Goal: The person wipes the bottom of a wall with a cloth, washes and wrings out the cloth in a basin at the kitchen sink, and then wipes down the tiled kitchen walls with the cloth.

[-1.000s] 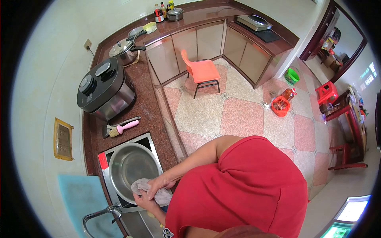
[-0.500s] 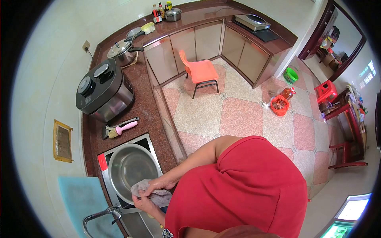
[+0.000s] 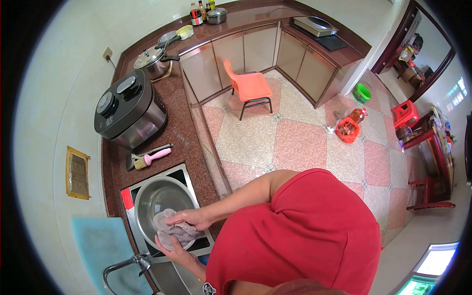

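Head view: holding bunched grey cloth (image 3: pixel 181 234) in both hands, over near side of steel pot (image 3: pixel 166 191). With right hand (image 3: pixel 193 218), gripping one side, fingers stretched across the fabric; how tightly, cannot tell. With left hand (image 3: pixel 178 254), pinching opposite side between thumb and fingers. Between the two hands: most of the cloth. Whether touching pot: cannot tell. Under pot: steel frame (image 3: pixel 191 184), set into brown counter (image 3: pixel 183 140). Farther along counter: pink brush (image 3: pixel 158 157), big cooker (image 3: pixel 130 110), pressure cooker (image 3: pixel 156 69). On left-hand side: tap (image 3: pixel 117 268), blue board (image 3: pixel 98 243) by wall. Out on floor (image 3: pixel 300 142): orange chair (image 3: pixel 253 86).
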The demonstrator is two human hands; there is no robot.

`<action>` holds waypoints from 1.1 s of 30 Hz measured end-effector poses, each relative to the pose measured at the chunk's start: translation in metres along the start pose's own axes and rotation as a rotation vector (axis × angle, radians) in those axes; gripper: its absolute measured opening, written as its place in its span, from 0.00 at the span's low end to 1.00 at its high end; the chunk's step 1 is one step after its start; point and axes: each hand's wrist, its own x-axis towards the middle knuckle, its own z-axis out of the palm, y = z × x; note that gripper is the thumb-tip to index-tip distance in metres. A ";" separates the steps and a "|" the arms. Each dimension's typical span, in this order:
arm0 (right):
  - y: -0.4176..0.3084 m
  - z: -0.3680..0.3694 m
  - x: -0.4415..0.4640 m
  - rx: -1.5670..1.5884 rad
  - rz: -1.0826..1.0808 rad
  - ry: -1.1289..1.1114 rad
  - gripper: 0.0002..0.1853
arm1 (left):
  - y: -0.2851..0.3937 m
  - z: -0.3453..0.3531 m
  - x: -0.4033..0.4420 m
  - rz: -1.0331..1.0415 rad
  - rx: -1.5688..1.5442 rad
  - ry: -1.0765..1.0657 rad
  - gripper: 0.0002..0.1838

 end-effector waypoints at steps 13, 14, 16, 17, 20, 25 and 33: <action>-0.021 0.029 -0.006 0.052 -0.048 -0.150 0.18 | -0.029 -0.016 -0.008 -0.206 -0.297 -0.177 0.25; -0.021 0.029 -0.006 0.046 -0.045 -0.153 0.18 | -0.028 -0.015 -0.007 -0.185 -0.303 -0.140 0.24; -0.025 0.034 -0.013 0.040 -0.028 -0.155 0.18 | -0.017 -0.009 -0.008 -0.157 -0.334 -0.052 0.23; -0.027 0.035 -0.017 -0.005 -0.084 -0.116 0.18 | -0.005 -0.005 -0.009 -0.149 -0.359 0.012 0.23; -0.034 0.033 -0.014 -0.051 -0.171 -0.078 0.18 | 0.003 -0.008 -0.015 -0.186 -0.449 0.122 0.22; -0.051 0.029 -0.014 -0.051 -0.067 0.086 0.15 | 0.001 -0.021 -0.017 -0.215 -0.581 0.127 0.22; -0.084 0.028 0.026 -0.140 0.038 -0.057 0.30 | -0.003 -0.029 -0.032 -0.084 -1.315 0.452 0.05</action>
